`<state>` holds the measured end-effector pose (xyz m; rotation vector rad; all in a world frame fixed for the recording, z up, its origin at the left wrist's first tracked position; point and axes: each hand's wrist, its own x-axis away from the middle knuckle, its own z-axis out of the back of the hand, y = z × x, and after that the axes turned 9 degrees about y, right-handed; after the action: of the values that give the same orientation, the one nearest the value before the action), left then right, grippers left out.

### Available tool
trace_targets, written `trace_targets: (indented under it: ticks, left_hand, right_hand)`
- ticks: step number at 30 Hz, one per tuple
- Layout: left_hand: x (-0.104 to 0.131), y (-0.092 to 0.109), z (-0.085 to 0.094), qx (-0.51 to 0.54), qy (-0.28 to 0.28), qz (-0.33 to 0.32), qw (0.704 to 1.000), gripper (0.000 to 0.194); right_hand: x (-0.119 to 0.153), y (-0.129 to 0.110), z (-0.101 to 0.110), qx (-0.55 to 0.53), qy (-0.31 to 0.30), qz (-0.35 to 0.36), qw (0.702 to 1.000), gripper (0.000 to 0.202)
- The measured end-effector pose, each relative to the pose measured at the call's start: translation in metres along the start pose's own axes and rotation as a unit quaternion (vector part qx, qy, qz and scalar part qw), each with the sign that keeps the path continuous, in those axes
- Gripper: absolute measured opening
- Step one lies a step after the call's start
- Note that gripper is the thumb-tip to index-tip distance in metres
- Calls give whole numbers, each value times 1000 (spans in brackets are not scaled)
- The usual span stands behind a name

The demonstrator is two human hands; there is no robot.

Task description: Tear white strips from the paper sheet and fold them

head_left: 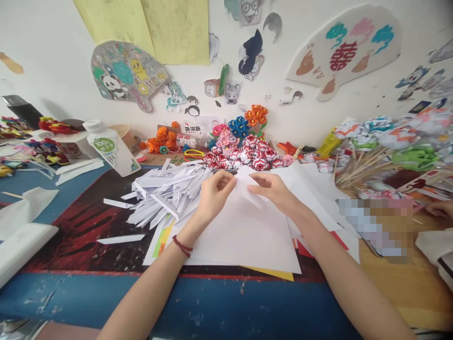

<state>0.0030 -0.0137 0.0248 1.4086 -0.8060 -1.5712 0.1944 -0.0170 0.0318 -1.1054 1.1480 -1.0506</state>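
Note:
A small piece of white paper [245, 179] is held up between my two hands, above a large white sheet [244, 241]. My left hand [216, 190] pinches its left edge, thumb against the bent fingers. At its right side my right hand [272, 189] closes thumb and fingers on it. Whether the piece is folded is hard to make out against the white sheet. Left of my left hand lies a loose pile of folded white paper strips [166, 193]. One separate strip [121, 239] rests on the dark mat [88, 217].
Red-and-white paper flowers [260, 153] and orange flowers [256, 115] stand along the wall. A white bottle [111, 148] is at the left. To the right are a blurred phone [375, 231], flowers on wooden sticks [368, 165] and another person's hand [440, 208].

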Motion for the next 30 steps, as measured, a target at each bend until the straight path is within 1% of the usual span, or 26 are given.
trace_targets:
  ticks: [2,3,4,5,8,9,11,15,17,19,22,24,26,28,29,30]
  left_hand:
    - [-1,0,1,66,31,27,997,19]
    - [-2,1,1,99,40,43,993,19]
    - [-2,2,2,128,47,60,989,19]
    - [-2,3,1,152,49,78,984,20]
    - [0,5,-2,196,22,140,970,22]
    - [0,5,-4,199,7,157,967,21]
    - [2,4,-7,180,-15,177,968,19]
    - [2,0,-11,101,-15,174,980,16]
    - [2,-1,-10,85,-23,172,981,14]
    - [2,0,-10,80,-51,176,980,14]
    - [3,2,-10,70,-97,175,977,20]
    - [4,3,-10,41,-116,153,981,23]
    - [5,2,-8,-27,-112,93,989,23]
    - [5,2,-5,-122,-79,2,989,28]
    - [5,2,-3,-170,-61,-52,982,36]
    - [5,2,0,-216,-49,-110,969,43]
  right_hand:
    - [-2,1,2,-10,47,-9,999,39]
    - [-3,2,2,-18,57,-21,998,38]
    - [-4,3,2,-31,54,-37,997,36]
    - [-4,3,1,-45,37,-55,997,36]
    - [-1,4,-6,-68,-24,-86,994,36]
    - [-1,5,-9,-67,-29,-84,994,35]
    - [0,8,-12,-55,-17,-68,996,33]
    - [-3,11,-10,-31,21,-34,999,29]
    - [-4,12,-8,-27,37,-16,999,27]
    - [-5,13,-9,-30,48,4,998,26]
    - [-4,15,-12,-33,43,21,998,24]
    - [-4,16,-13,-29,36,24,999,24]
    - [-4,18,-13,-23,43,28,998,25]
    - [-5,18,-11,-17,59,29,998,25]
    - [-6,18,-9,-14,69,27,997,25]
    - [-6,17,-8,-11,77,25,997,25]
